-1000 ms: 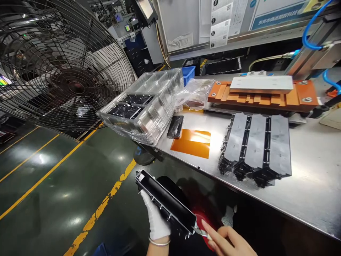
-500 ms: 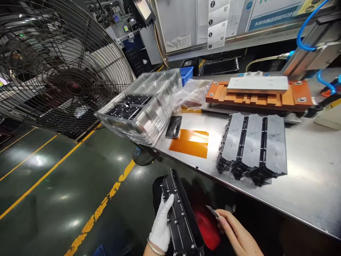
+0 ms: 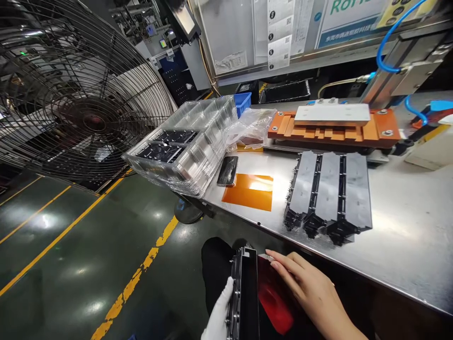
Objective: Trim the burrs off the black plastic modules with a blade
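My left hand (image 3: pixel 220 312), in a white glove, is closed around the side of a long black plastic part (image 3: pixel 248 295), tilted so its side faces me. Metal pins or studs run along the part's left edge. Bare and ungloved, my right hand (image 3: pixel 307 283) pinches a small thin metal blade (image 3: pixel 266 257) by the part's upper right end. The fingers cover most of the blade, and I cannot tell whether it touches the part. Three similar black parts with grey flat tops (image 3: pixel 327 189) lie side by side on the metal bench (image 3: pixel 399 226).
An orange film sheet (image 3: pixel 249 192) and a phone (image 3: pixel 228 171) lie left on the bench. Stacked clear trays (image 3: pixel 198 160) hold black parts. Behind stands an orange fixture (image 3: pixel 380 127) with a white block. A large fan (image 3: pixel 95 118) is at left; something red (image 3: pixel 276 307) shows below.
The black part has been turned from its studded face onto its side and lowered slightly. My right hand has moved up and left, bringing the blade to the part's upper end.
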`<state>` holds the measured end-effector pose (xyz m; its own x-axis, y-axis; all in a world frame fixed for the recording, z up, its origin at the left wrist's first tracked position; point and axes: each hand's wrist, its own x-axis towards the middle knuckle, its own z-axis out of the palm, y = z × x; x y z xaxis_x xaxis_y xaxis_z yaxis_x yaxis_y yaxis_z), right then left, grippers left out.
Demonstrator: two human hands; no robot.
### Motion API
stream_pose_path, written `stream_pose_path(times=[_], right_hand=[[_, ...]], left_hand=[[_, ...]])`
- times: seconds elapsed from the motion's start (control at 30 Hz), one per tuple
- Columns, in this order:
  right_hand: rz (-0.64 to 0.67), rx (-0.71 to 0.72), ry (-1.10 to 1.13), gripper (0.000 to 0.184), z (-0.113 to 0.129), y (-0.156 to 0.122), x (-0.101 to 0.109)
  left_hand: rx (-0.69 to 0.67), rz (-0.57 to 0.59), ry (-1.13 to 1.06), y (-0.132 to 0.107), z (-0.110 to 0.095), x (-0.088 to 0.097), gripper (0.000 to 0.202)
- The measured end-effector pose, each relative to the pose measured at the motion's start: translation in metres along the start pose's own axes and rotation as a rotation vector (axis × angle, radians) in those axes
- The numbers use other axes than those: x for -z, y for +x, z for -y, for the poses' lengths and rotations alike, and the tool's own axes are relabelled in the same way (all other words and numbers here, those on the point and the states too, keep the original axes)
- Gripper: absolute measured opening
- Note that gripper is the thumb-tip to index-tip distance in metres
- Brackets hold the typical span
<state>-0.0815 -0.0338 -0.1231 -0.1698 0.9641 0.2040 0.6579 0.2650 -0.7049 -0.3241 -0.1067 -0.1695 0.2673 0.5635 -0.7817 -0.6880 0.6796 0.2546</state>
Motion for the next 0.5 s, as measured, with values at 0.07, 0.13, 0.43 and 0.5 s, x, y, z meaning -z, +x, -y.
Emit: stream_pose_path(times=[0.07,0.13,0.43,0.5], right_hand=[[-0.005,0.026,-0.033,0.042,0.003,0.006,0.002],[-0.009,0.04,-0.048,0.044,0.005,0.009,0.004],[-0.005,0.046,-0.051,0.041,0.005,0.003,0.002],[0.001,0.049,-0.045,0.041,0.005,-0.001,-0.001]], left_hand=[[-0.009,0.017,-0.006,0.0,0.002,0.004,0.034],[-0.01,0.044,-0.016,0.0,0.003,0.003,0.038],[0.064,0.101,-0.049,-0.01,-0.001,-0.028,0.055],[0.078,0.107,-0.059,-0.01,-0.002,-0.036,0.052]])
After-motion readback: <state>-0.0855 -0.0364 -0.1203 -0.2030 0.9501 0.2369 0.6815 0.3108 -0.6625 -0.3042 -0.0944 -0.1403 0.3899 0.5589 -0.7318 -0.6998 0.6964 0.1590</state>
